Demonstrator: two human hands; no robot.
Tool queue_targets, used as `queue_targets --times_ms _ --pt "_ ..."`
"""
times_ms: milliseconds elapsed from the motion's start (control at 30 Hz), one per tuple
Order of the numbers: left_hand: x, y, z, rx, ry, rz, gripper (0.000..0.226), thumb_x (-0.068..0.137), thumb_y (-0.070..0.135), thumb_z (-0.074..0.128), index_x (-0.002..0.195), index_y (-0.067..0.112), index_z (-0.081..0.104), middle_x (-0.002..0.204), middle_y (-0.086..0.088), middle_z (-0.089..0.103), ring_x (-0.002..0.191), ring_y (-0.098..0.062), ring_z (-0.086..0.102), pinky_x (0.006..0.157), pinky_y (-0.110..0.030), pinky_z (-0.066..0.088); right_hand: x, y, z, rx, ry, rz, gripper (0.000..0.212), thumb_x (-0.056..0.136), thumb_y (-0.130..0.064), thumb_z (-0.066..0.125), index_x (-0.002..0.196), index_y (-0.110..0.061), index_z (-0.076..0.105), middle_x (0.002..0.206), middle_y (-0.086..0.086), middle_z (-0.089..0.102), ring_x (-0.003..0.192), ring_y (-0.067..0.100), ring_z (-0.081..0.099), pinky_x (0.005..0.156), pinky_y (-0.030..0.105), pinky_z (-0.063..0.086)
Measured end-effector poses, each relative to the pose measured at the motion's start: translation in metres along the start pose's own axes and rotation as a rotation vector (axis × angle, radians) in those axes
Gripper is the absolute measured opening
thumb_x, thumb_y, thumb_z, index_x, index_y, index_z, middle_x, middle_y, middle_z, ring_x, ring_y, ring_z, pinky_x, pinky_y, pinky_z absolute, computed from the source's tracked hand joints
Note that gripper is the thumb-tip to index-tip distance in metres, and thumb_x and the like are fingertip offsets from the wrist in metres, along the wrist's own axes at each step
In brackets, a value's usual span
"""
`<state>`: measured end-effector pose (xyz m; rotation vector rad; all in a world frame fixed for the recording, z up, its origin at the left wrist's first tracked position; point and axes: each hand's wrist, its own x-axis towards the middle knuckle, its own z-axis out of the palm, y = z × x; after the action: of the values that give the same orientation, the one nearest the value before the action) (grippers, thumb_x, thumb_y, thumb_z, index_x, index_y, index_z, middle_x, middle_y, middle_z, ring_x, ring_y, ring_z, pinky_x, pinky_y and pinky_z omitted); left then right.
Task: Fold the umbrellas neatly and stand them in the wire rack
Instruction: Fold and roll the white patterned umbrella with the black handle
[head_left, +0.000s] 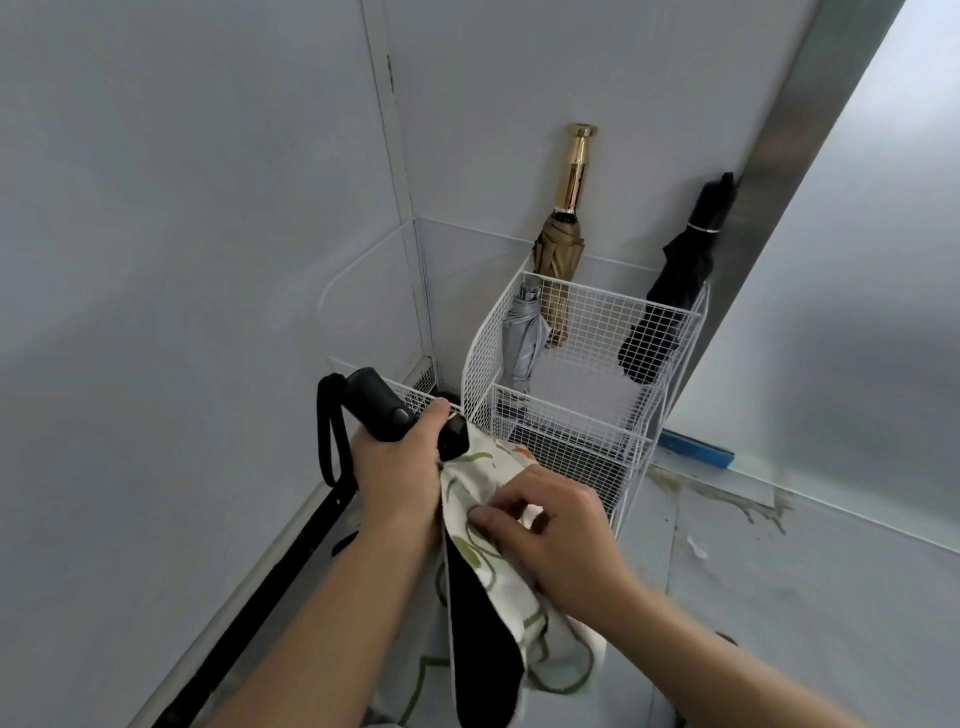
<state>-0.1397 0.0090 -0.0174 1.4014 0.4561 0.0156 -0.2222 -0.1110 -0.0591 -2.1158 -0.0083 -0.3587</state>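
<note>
Folding looks part-done, I judge: the left hand (400, 470) grips the black handle (375, 401) of the leaf-print umbrella (514, 592), held low just in front of the wire rack (576, 415), and the right hand (563, 540) pinches its loose canopy (553, 657). Hold the handle steady, wrap the panels one way — flat and tight — then fasten before racking.
</note>
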Motion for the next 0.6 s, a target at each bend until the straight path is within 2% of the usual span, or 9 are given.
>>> queue_targets --times_ms 100,167,233,300,367,400,433,500,600 --pt "-0.007 -0.003 0.003 0.002 -0.031 0.005 0.034 0.069 0.028 0.083 0.080 0.010 0.057 0.074 -0.007 0.064 0.079 -0.030 0.069 0.086 -0.052 0.057 0.006 0.002 -0.003 -0.013 0.037 0.121 0.021 0.075 -0.051 0.076 0.072 -0.031 0.071 0.072 -0.016 0.067 0.073 0.005 0.064 0.067 0.024 0.052" --pt "-0.009 -0.005 0.005 -0.009 -0.045 0.011 0.042 0.065 0.032 0.084 0.088 0.006 0.060 0.079 -0.008 0.066 0.085 -0.031 0.070 0.088 -0.052 0.056 0.009 0.002 -0.007 0.072 0.001 0.264 0.022 0.072 -0.048 0.081 0.069 -0.028 0.072 0.070 -0.012 0.070 0.070 0.005 0.065 0.069 0.029 0.054" --pt "-0.010 -0.005 0.006 0.021 -0.039 0.066 0.040 0.071 0.028 0.085 0.089 0.006 0.057 0.075 -0.004 0.063 0.080 -0.027 0.068 0.086 -0.045 0.056 0.010 -0.002 -0.008 0.121 -0.034 0.329 0.023 0.072 -0.045 0.083 0.065 -0.025 0.071 0.067 -0.008 0.070 0.065 0.005 0.064 0.066 0.029 0.055" --pt "-0.011 -0.005 0.009 0.106 -0.014 0.156 0.032 0.078 0.023 0.081 0.082 0.010 0.052 0.068 0.002 0.055 0.068 -0.019 0.058 0.077 -0.036 0.050 0.011 -0.003 -0.008 0.114 -0.099 0.310 0.021 0.076 -0.036 0.082 0.064 -0.024 0.070 0.066 -0.004 0.069 0.062 0.004 0.060 0.063 0.027 0.052" --pt "-0.011 0.000 0.011 0.188 0.022 0.213 0.027 0.081 0.020 0.077 0.080 0.013 0.050 0.066 0.006 0.052 0.064 -0.014 0.053 0.073 -0.029 0.043 0.011 -0.005 -0.011 0.141 -0.187 0.280 0.011 0.081 -0.027 0.080 0.073 -0.023 0.072 0.073 -0.005 0.071 0.068 0.001 0.063 0.066 0.022 0.050" --pt "-0.010 0.003 0.011 0.205 0.045 0.223 0.025 0.082 0.019 0.075 0.081 0.014 0.050 0.066 0.006 0.052 0.064 -0.013 0.053 0.072 -0.027 0.041 0.012 -0.005 -0.015 0.175 -0.219 0.275 0.010 0.081 -0.031 0.079 0.083 -0.023 0.074 0.080 -0.007 0.073 0.076 0.000 0.065 0.072 0.021 0.051" --pt "-0.007 0.007 0.010 0.204 0.070 0.222 0.023 0.083 0.018 0.074 0.084 0.014 0.051 0.068 0.006 0.053 0.066 -0.014 0.054 0.072 -0.026 0.040 0.013 -0.005 -0.020 0.201 -0.244 0.279 0.024 0.078 -0.041 0.080 0.095 -0.025 0.074 0.091 -0.010 0.073 0.087 -0.001 0.066 0.078 0.021 0.052" --pt "0.000 0.014 0.007 0.166 0.117 0.207 0.021 0.083 0.015 0.072 0.091 0.014 0.052 0.072 0.007 0.054 0.072 -0.017 0.056 0.074 -0.025 0.040 0.013 -0.005 -0.031 0.206 -0.319 0.291 0.068 0.067 -0.065 0.078 0.125 -0.033 0.062 0.120 -0.019 0.064 0.113 -0.004 0.058 0.095 0.026 0.051" --pt "0.009 0.020 0.001 0.096 0.146 0.164 0.025 0.082 0.012 0.071 0.100 0.009 0.054 0.074 0.004 0.053 0.072 -0.018 0.055 0.072 -0.027 0.042 0.007 -0.008 -0.037 -0.100 -0.492 0.252 0.117 0.052 -0.075 0.079 0.151 -0.043 0.025 0.150 -0.026 0.032 0.136 -0.003 0.033 0.115 0.031 0.032"
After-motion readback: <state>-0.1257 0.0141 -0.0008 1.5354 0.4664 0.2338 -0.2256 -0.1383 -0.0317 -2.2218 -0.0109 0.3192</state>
